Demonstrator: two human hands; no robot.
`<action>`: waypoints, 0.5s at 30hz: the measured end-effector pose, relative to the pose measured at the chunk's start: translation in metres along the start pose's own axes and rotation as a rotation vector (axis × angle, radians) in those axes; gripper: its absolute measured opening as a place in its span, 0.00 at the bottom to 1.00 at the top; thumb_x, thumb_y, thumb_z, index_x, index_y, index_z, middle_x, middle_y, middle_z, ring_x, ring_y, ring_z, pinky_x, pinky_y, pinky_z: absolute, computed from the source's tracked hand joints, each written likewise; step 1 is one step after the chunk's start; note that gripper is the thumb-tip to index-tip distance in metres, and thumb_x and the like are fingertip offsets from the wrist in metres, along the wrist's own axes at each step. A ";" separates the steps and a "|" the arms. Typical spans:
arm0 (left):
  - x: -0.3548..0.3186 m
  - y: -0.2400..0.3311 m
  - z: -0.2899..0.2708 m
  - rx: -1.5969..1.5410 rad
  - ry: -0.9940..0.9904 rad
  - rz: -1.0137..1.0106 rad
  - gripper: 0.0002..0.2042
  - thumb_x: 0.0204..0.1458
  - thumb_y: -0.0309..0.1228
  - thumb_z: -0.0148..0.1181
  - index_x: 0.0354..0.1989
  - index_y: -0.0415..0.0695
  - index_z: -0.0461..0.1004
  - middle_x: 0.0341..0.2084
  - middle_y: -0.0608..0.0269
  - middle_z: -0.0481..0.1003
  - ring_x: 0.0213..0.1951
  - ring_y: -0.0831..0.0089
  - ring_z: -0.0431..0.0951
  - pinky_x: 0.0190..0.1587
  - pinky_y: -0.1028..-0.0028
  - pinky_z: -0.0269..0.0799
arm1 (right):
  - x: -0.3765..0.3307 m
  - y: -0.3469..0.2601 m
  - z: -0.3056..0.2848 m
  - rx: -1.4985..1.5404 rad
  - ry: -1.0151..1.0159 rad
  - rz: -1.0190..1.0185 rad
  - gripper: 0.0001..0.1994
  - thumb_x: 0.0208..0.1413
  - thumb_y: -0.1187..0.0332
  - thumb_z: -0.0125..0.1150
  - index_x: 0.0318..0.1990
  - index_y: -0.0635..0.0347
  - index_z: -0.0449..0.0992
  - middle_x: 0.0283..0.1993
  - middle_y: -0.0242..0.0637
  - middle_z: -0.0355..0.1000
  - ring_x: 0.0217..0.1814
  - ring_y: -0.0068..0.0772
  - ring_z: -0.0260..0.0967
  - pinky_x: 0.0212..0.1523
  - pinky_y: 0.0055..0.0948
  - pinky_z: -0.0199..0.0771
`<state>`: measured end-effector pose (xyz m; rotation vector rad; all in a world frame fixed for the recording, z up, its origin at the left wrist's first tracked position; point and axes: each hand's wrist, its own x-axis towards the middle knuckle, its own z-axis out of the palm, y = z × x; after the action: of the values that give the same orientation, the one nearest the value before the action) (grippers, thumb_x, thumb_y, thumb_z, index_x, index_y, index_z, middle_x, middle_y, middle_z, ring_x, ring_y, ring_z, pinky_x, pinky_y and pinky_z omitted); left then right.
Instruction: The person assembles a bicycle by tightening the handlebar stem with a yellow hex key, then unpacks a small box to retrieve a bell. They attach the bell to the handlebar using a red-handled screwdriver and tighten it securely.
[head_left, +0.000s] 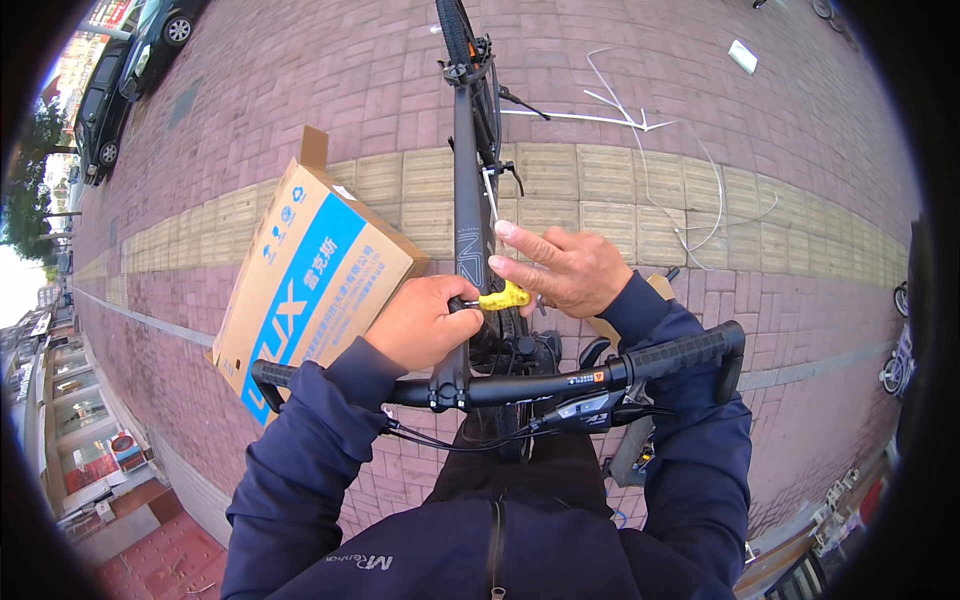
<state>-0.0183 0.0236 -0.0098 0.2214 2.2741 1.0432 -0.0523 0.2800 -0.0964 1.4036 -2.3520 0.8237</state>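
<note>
A black bicycle frame (467,190) runs away from me, with its black handlebar (480,390) across my front. Just beyond the handlebar, left of the stem, my left hand (425,320) is closed with thumb and forefinger pinching the dark end of a yellow-handled tool (505,296). The tool lies sideways over the frame tube; its exact kind is unclear. At its right end is my right hand (575,272), two fingers stretched out and apart to the left above the yellow part. Its lower fingers are near or touching the tool, partly hidden.
A large cardboard box (315,270) with a blue band stands left of the frame. White straps (600,120) lie loose on the brick paving to the right, near a white packet (743,56). Parked cars (110,85) are at the far left. Cables (450,437) hang below the handlebar.
</note>
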 end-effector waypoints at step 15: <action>0.001 -0.001 0.004 0.074 0.017 -0.010 0.15 0.50 0.33 0.59 0.40 0.33 0.79 0.30 0.45 0.80 0.34 0.54 0.81 0.40 0.65 0.75 | -0.011 -0.073 0.061 0.553 0.291 0.754 0.27 0.67 0.40 0.48 0.38 0.58 0.76 0.32 0.46 0.76 0.34 0.56 0.75 0.32 0.46 0.73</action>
<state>-0.0160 0.0256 -0.0131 0.2320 2.3287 0.9606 0.0197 0.2246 -0.1263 0.4120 -2.5020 1.8363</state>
